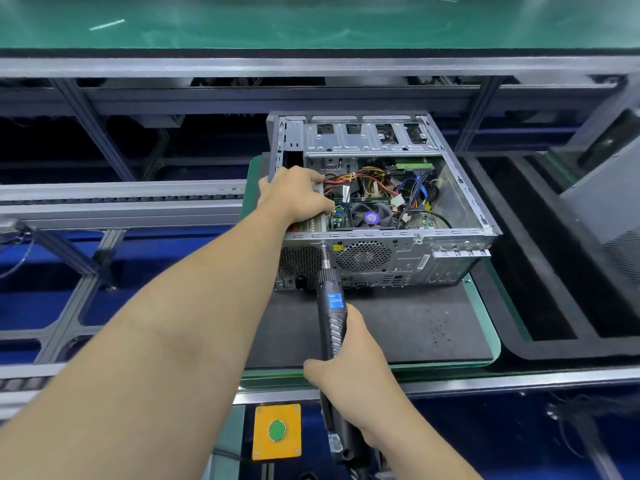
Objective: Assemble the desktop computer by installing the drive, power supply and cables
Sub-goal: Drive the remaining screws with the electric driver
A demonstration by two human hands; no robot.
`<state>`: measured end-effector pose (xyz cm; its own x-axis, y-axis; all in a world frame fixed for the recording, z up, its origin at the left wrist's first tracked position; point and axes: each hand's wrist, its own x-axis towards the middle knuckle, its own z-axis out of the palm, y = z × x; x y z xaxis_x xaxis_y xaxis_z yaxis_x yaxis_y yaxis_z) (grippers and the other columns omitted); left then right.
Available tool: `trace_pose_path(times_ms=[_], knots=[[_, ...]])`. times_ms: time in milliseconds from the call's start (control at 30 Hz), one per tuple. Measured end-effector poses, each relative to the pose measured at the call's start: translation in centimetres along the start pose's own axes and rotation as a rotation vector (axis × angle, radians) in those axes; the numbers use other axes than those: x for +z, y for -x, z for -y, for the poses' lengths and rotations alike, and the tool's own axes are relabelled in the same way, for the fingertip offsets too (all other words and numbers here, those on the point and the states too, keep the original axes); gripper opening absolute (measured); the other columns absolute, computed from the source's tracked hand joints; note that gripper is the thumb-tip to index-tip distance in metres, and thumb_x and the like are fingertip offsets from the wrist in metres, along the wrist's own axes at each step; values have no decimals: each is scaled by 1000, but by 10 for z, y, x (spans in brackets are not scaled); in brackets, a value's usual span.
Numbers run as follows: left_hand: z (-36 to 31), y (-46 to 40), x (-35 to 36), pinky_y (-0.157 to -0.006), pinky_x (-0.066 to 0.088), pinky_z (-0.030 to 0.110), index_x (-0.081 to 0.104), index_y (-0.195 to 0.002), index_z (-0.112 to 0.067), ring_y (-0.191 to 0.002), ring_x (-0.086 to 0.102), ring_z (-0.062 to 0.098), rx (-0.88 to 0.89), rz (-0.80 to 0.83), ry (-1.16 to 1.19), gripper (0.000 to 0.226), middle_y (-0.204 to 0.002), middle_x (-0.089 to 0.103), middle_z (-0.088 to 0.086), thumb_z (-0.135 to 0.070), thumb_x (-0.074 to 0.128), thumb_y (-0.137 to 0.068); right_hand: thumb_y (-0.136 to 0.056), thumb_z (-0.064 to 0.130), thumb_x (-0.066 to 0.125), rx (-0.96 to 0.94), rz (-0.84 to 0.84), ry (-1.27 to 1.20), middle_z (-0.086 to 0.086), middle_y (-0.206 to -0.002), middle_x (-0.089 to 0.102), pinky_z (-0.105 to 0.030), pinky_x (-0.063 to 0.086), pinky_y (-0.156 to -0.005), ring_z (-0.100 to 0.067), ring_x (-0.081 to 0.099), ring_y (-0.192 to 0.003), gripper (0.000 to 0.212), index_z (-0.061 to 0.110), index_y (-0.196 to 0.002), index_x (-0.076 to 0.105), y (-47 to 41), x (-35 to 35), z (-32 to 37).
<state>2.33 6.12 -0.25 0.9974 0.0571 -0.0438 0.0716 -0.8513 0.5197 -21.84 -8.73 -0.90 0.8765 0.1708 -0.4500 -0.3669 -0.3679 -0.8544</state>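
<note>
An open grey computer case [460, 199] lies on its side on a dark mat, its rear panel toward me. Inside I see a fan [371, 216], coloured cables [374, 183] and a drive cage [367, 136]. My left hand [294, 195] reaches into the case's left end, fingers curled over the power supply [313, 223], which it mostly hides. My right hand [349, 368] grips a black electric screwdriver [331, 306]; its bit touches the rear panel's upper edge above the power supply grille [299, 265].
The mat sits on a green-edged pallet [485, 327] on a conveyor line. A second black tray [554, 271] lies to the right with another dark case [602, 216]. A yellow box with a green button [276, 430] is below the front rail.
</note>
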Motion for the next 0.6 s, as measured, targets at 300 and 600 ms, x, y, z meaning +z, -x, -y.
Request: trace_pose_path(times_ms=[300, 600], knots=[[-4, 5, 0, -95, 36, 48, 59, -130, -48, -130, 43, 19, -27, -28, -41, 68, -132, 60, -12, -54, 65, -62, -75, 14, 64, 0, -34, 72, 1, -88, 54, -14, 43, -48, -12, 49, -66, 47, 32, -111, 41, 0, -1, 4], [-6, 13, 1, -100, 34, 52, 61, -129, -48, -130, 44, 20, -36, -45, -19, 56, -132, 61, -13, -56, 56, -73, -73, 22, 68, -6, -62, -8, 4, -78, 54, -13, 45, -47, -4, 49, -56, 42, 39, -103, 44, 2, 2, -3]])
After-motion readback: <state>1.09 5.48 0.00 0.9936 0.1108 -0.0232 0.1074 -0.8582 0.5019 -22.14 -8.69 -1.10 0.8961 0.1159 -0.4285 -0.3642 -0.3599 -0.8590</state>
